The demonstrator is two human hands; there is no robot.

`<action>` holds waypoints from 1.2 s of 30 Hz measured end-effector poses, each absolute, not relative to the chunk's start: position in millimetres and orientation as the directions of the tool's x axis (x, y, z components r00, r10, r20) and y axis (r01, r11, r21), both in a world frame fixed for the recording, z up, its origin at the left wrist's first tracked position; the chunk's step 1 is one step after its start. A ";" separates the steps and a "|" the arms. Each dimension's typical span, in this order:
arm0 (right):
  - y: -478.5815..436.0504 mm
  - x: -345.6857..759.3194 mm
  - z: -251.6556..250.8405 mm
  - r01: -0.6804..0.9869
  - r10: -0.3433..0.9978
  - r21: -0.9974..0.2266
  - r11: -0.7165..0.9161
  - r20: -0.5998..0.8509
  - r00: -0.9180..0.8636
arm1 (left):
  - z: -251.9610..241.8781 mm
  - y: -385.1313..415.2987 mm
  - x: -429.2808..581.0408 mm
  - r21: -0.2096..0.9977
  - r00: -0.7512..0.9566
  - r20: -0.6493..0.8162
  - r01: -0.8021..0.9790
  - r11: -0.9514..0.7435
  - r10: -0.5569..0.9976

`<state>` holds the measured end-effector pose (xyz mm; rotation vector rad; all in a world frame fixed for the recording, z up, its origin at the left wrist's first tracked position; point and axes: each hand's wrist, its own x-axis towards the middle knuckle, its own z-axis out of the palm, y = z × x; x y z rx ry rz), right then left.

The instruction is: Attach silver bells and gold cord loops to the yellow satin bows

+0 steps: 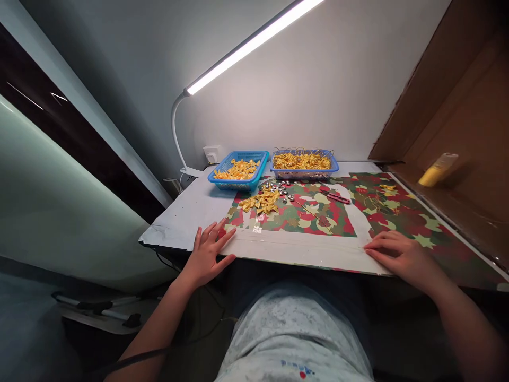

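Note:
My left hand point(209, 253) lies with fingers spread on the front left edge of the table point(175, 217), holding nothing. Toward the front right, my right hand point(393, 252) rests on the pale strip along the edge, thumb and forefinger tips close together in a pinch. Whatever is between them, if anything, is too small to make out. Between the hands and further back lies a pile of yellow ribbon bows point(262, 201). Small silver bells point(283, 187) are scattered behind it. A thin gold tie point(314, 216) and pink-handled thread snips point(336, 197) lie on the camouflage-patterned sheet point(338, 225).
A blue basket point(238, 185) of yellow bows stands at the back left. Beside it is a purple-blue basket point(304, 174) of bows with gold ties. More gold pieces point(382, 201) lie at right. A lamp point(254, 45) hangs above; a cardboard wall point(449, 106) borders the right side.

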<state>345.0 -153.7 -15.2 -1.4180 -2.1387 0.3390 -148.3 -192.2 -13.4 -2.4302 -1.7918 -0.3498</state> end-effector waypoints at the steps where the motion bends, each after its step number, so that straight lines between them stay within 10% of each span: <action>1: -153.7 344.5 -14.8 0.766 0.908 -0.494 0.410 0.300 -0.292 | -12.5 -191.6 -143.0 0.057 0.295 0.241 0.947 -0.317 0.925; 8: -154.7 341.4 -10.1 0.752 0.904 -0.509 0.419 0.312 -0.292 | -9.4 -186.9 -103.0 0.130 0.513 0.123 0.841 -0.526 0.850; 24: -158.6 350.0 -3.1 0.745 0.916 -0.542 0.389 0.313 -0.251 | -19.1 -183.4 -114.4 0.070 0.438 0.132 0.891 -0.449 0.889; 36: -161.0 342.3 16.7 0.318 0.907 -0.850 0.421 0.395 -0.144 | -31.3 -177.9 -121.2 0.013 0.475 0.224 0.872 -0.490 0.851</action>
